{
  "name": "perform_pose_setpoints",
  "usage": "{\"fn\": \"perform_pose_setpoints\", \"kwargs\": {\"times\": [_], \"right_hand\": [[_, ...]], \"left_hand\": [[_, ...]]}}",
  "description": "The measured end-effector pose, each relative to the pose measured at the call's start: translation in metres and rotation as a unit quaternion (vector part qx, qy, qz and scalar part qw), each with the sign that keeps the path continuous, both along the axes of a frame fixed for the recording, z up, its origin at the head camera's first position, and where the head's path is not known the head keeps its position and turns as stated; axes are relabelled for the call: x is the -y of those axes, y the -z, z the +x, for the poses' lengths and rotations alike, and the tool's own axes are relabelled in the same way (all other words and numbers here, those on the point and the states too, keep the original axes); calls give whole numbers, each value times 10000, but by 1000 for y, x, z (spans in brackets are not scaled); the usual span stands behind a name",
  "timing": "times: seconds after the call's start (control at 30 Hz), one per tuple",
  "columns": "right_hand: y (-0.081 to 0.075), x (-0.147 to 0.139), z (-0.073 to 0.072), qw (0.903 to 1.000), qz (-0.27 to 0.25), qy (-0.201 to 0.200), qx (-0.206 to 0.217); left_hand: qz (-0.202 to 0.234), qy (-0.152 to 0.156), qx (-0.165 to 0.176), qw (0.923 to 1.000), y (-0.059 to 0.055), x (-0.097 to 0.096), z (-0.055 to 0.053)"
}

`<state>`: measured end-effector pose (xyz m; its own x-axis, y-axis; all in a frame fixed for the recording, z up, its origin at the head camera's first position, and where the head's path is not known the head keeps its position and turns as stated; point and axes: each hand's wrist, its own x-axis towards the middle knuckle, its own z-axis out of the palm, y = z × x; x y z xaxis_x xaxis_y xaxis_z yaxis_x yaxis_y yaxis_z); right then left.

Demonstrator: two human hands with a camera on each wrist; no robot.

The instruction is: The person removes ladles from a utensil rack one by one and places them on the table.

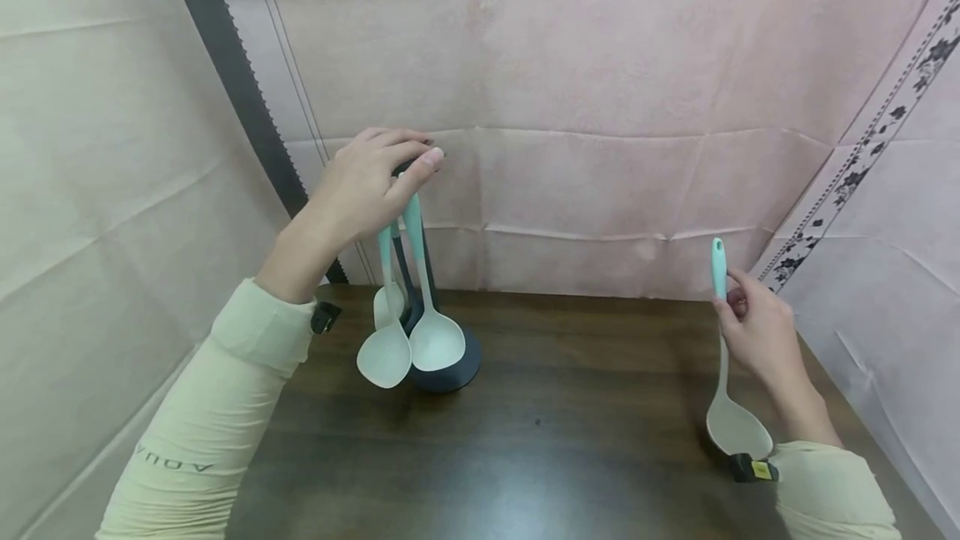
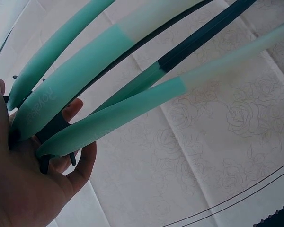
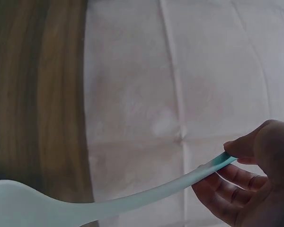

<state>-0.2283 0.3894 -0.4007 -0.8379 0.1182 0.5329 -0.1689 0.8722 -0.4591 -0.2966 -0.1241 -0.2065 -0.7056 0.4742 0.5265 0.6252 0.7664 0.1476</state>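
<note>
my left grip (image 1: 366, 183) at ten o'clock clasps the utensil stand (image 1: 459, 372), likely steadying it; my right grip (image 1: 759, 325), three o'clock, pinches a ladle (image 1: 737, 426).

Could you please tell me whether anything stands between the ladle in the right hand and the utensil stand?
Nothing visible stands on the table between the ladle and the utensil stand. At the stand itself, though, the left hand covers much of the top, and hanging utensils partly hide its base.
</note>
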Motion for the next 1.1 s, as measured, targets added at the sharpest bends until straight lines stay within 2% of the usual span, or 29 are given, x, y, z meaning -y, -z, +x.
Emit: {"fn": "perform_pose_setpoints", "kwargs": {"times": [0.2,0.37,0.57,0.77,0.93,1.1], "right_hand": [[10,-19,-1,9980,112,150,609],[17,-34,-3,9957,318,170,852],[27,-50,-2,9899,289,333,1347],[35,-62,-3,9865,495,429,1498],[41,-68,-5,9841,609,318,1639],[48,-73,-7,9753,562,339,2108]], "left_hand": [[-15,26,-34,10000,0,-2,-1],[49,31,-17,10000,3,-2,-1],[79,62,-52,9999,4,-3,-2],[106,60,-36,9999,3,-2,-2],[84,27,-59,9999,2,1,-1],[63,26,-110,9999,1,1,-1]]}}
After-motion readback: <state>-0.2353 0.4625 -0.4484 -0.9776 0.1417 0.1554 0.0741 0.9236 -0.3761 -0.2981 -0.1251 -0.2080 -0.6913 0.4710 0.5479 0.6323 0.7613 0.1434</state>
